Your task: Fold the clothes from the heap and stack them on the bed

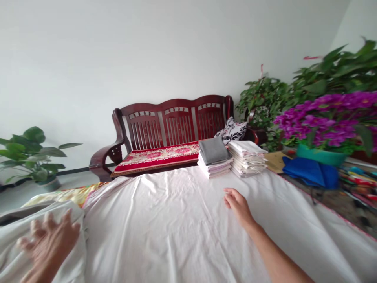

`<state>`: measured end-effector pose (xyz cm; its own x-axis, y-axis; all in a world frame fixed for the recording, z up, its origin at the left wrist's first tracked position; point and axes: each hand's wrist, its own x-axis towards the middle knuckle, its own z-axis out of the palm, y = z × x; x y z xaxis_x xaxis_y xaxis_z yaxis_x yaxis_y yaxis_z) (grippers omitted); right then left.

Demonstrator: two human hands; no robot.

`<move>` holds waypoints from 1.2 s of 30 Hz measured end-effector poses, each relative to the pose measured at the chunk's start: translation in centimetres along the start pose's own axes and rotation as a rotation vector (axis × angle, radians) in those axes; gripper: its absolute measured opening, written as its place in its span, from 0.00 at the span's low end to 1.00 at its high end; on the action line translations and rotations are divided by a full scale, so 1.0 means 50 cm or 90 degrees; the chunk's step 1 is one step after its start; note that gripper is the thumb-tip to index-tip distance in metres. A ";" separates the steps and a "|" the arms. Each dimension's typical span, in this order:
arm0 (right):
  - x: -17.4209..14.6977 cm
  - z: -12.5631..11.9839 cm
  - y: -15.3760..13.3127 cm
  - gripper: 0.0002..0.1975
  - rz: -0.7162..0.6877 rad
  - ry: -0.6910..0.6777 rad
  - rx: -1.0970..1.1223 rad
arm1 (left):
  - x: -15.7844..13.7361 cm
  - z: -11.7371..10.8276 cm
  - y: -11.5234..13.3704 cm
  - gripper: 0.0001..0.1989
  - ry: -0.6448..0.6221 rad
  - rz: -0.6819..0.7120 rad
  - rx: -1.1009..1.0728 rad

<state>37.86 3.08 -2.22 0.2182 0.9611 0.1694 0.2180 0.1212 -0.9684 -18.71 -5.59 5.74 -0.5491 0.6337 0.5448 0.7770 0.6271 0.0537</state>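
My left hand [51,241] is over a pale, loosely heaped cloth [78,220] at the lower left, its fingers bent but spread apart. It appears to touch the cloth from above, without a visible grip. My right hand [238,205] hovers above or rests lightly on the white sheet [153,232] at centre right. Its fingers are loosely curled with a small gap between them, and nothing shows in them. Beyond that hand are two stacks of folded cloth: one white stack topped by a grey folded cloth [214,151], the other a white stack [247,159].
A dark red wooden bench [176,122] with a red floral mat [165,155] and a patterned cushion [231,131] stands behind. At right are purple flowers [326,118], a blue cloth item [309,172] and assorted clutter. A potted plant [32,153] stands at left.
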 end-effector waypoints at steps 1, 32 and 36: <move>0.009 0.002 -0.005 0.20 -0.038 0.001 -0.051 | -0.011 0.013 0.022 0.19 -0.022 0.028 0.006; 0.330 -0.007 -0.232 0.21 -0.495 -0.033 -0.861 | -0.215 0.137 0.301 0.22 -0.243 0.333 -0.279; 0.328 -0.028 -0.278 0.23 -0.514 0.040 -0.808 | -0.212 0.141 0.300 0.21 -0.240 0.342 -0.295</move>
<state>39.74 16.83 14.30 -0.3267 0.7273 0.6036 0.9444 0.2762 0.1784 -3.43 0.28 -5.11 -0.0663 0.9578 0.2798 0.9679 -0.0064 0.2512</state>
